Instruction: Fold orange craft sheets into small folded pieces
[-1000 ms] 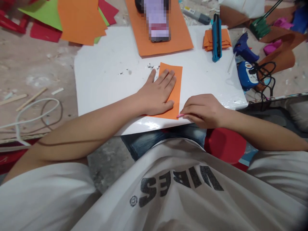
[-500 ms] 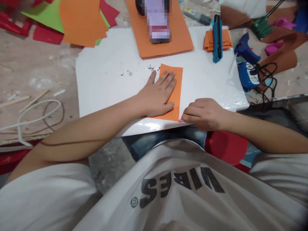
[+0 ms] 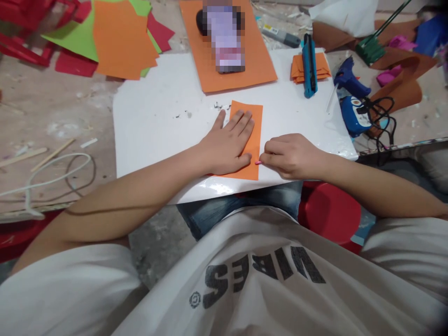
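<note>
Under my left hand (image 3: 227, 147) lies an orange sheet of paper (image 3: 255, 135), pressed against the white board (image 3: 157, 121). The left fingers are stretched out flat and spread, pointing away from me. My right hand (image 3: 292, 156) is closed in a pinch beside the sheet's right edge. A small pink tip (image 3: 258, 163) sticks out from its fingers and meets that edge; the rest is hidden in the hand, so its kind cannot be made out.
Ahead lies a larger orange sheet (image 3: 210, 81) with a phone (image 3: 229, 51) on it. At right are a blue cutter (image 3: 310, 67) on folded orange paper (image 3: 297, 70), a blue glue gun (image 3: 352, 79) and dark cable. Coloured paper (image 3: 121, 42) sits upper left; a white cable (image 3: 58, 158) lies left.
My right hand has moved up along the right edge of the orange sheet, carrying the pink tip. My left hand stays flat on the paper. The view has shifted slightly.
</note>
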Demonstrator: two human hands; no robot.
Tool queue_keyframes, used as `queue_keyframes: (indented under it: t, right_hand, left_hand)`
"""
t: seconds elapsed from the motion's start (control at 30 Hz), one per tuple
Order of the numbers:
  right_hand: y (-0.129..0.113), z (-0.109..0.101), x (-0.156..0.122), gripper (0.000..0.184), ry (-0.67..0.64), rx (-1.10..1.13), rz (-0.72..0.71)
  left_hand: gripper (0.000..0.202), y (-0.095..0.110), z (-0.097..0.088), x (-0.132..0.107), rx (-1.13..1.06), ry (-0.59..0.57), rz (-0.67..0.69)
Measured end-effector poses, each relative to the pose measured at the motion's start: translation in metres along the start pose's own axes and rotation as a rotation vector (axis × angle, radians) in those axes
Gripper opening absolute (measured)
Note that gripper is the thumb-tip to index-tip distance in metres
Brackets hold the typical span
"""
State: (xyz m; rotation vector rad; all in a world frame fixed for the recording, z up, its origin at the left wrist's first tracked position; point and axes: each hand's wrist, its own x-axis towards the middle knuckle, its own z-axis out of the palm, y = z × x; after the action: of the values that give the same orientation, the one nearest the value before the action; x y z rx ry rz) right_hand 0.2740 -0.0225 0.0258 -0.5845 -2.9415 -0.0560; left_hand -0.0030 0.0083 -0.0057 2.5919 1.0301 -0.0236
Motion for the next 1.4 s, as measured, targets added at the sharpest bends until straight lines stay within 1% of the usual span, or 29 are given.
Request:
queue_keyframes:
  t: [0.13, 0.2, 0.27, 0.37, 0.43, 0.53, 0.67, 0.77, 0.9, 1.03, 1.1, 1.2, 1.27, 1.33, 1.4]
  right_hand:
    - [0.001, -0.002, -0.007, 0.025, 0.034, 0.071, -0.039]
    - [0.003, -0.003, -0.01, 0.024, 0.038, 0.129, -0.051]
    - [0.004, -0.002, -0.01, 0.025, 0.052, 0.189, -0.032]
    - [0.002, 0.003, -0.007, 0.025, 0.128, 0.268, 0.075]
    - [0.002, 0.006, -0.004, 0.026, 0.161, 0.321, 0.152]
    - [0.006, 0.009, 0.001, 0.026, 0.152, 0.383, 0.246]
    - [0.019, 0.006, 0.009, 0.028, 0.138, 0.422, 0.372]
    - [0.023, 0.005, 0.013, 0.029, 0.117, 0.461, 0.424]
    - [0.028, 0.009, 0.012, 0.031, 0.142, 0.421, 0.494]
    - [0.04, 0.014, 0.011, 0.024, 0.185, 0.362, 0.577]
    - [0.042, 0.015, 0.012, 0.024, 0.183, 0.359, 0.586]
    - [0.039, 0.017, 0.014, 0.027, 0.173, 0.405, 0.561]
    - [0.04, 0.021, 0.015, 0.028, 0.191, 0.42, 0.556]
    - [0.046, 0.024, 0.016, 0.028, 0.226, 0.389, 0.581]
    - [0.056, 0.025, 0.018, 0.028, 0.23, 0.353, 0.632]
  left_hand:
    - [0.1, 0.003, -0.003, -0.001, -0.001, -0.001, -0.003]
    - [0.099, 0.005, -0.005, -0.001, 0.007, -0.017, -0.011]
    - [0.099, 0.007, -0.008, 0.0, 0.015, -0.038, -0.02]
    - [0.101, 0.009, -0.01, 0.0, 0.024, -0.057, -0.03]
    - [0.1, 0.01, -0.009, 0.0, 0.025, -0.046, -0.031]
    - [0.1, 0.01, -0.008, 0.0, 0.027, -0.041, -0.027]
    - [0.099, 0.008, -0.007, 0.0, 0.041, -0.036, -0.03]
    - [0.098, 0.008, -0.006, 0.0, 0.036, -0.017, -0.031]
    - [0.098, 0.008, -0.007, -0.001, 0.008, -0.025, -0.027]
    - [0.098, 0.011, -0.011, -0.001, 0.033, -0.05, -0.045]
    - [0.098, 0.013, -0.012, -0.001, 0.048, -0.064, -0.052]
    - [0.098, 0.015, -0.015, -0.001, 0.043, -0.075, -0.054]
    - [0.098, 0.016, -0.016, -0.001, 0.035, -0.089, -0.052]
    - [0.099, 0.016, -0.016, -0.001, 0.032, -0.098, -0.052]
    - [0.1, 0.016, -0.016, -0.001, 0.027, -0.096, -0.055]
